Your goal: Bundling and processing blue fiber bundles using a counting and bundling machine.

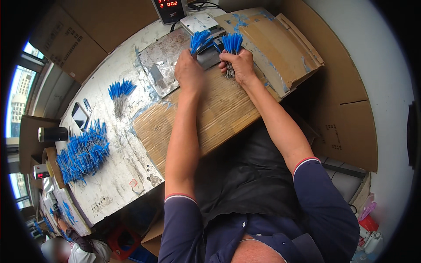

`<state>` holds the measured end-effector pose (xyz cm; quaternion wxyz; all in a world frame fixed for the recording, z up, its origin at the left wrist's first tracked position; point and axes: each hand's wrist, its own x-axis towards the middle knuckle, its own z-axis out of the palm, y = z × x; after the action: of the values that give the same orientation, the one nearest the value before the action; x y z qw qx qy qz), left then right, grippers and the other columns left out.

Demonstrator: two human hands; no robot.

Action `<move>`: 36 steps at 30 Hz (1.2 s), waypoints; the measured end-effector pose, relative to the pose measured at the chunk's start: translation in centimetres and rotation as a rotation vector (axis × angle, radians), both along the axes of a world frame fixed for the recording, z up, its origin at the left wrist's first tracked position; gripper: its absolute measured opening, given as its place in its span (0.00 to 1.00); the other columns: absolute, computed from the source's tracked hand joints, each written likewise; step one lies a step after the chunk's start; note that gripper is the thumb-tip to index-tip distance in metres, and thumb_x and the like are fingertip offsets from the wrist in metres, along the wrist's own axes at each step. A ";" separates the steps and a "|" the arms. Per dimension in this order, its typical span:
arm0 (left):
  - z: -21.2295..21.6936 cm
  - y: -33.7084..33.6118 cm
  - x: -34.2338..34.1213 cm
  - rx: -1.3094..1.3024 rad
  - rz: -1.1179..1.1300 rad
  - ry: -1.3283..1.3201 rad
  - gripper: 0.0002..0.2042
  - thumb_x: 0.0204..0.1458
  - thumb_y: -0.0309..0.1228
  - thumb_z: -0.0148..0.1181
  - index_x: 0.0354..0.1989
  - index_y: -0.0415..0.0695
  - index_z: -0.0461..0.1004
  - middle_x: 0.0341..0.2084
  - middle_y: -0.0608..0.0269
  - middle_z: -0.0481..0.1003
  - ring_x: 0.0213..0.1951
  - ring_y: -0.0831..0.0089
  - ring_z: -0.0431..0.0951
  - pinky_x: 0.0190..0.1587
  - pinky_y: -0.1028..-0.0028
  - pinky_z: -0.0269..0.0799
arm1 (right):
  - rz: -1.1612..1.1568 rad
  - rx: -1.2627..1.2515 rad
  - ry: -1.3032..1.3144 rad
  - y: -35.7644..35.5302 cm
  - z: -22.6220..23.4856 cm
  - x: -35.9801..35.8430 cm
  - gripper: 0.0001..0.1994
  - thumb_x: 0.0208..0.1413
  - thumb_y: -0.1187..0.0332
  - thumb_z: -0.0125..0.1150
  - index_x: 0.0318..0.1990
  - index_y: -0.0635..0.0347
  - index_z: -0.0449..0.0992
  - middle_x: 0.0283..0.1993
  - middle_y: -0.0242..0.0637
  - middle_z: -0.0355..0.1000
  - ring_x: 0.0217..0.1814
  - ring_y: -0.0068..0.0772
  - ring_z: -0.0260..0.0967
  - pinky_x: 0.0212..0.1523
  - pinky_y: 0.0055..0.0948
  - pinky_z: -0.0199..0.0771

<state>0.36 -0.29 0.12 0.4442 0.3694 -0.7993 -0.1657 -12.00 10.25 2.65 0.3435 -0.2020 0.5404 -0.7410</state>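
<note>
My left hand [189,72] grips a bundle of thin metal pins with blue tips [200,42], the blue ends fanning upward. My right hand [239,65] holds a second bundle of blue-tipped pins [232,44], blue ends up and grey shafts poking out below the fist. Both hands rest over a corrugated cardboard sheet [219,114] at the table's edge, just in front of a small metal machine [199,24].
A smaller bunch of blue-tipped pins [120,94] and a large heap of them [83,153] lie on the worn white table [114,175]. A phone [80,116], a black cylinder [52,134], a red-digit counter [170,8], cardboard boxes [346,109] and another person [74,247] are around.
</note>
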 end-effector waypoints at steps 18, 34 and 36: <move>0.2 0.3 -0.2 -0.111 0.021 -0.212 0.06 0.55 0.26 0.59 0.39 0.39 0.73 0.34 0.49 0.76 0.38 0.49 0.78 0.40 0.56 0.72 | -0.083 -0.022 0.017 -0.4 0.1 0.2 0.03 0.44 0.77 0.61 0.26 0.63 0.72 0.21 0.36 0.71 0.16 0.29 0.72 0.13 0.28 0.71; -0.1 -0.5 -0.3 -0.112 0.172 0.029 0.07 0.58 0.30 0.58 0.38 0.39 0.72 0.32 0.47 0.76 0.36 0.45 0.76 0.40 0.52 0.68 | -0.122 0.042 0.081 -1.7 -0.2 0.0 0.06 0.45 0.77 0.63 0.29 0.66 0.72 0.23 0.39 0.73 0.18 0.32 0.75 0.14 0.28 0.76; -0.1 -0.5 -0.3 -0.128 0.164 0.065 0.09 0.61 0.32 0.57 0.37 0.39 0.72 0.31 0.45 0.77 0.36 0.43 0.76 0.39 0.50 0.68 | -0.086 0.037 0.070 -1.5 -0.1 0.0 0.08 0.49 0.73 0.67 0.32 0.66 0.75 0.25 0.37 0.74 0.22 0.29 0.76 0.20 0.26 0.77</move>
<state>0.06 -0.84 0.06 0.5048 0.3988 -0.7604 -0.0893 -12.04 8.79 2.52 0.2960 -0.1978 0.5739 -0.7375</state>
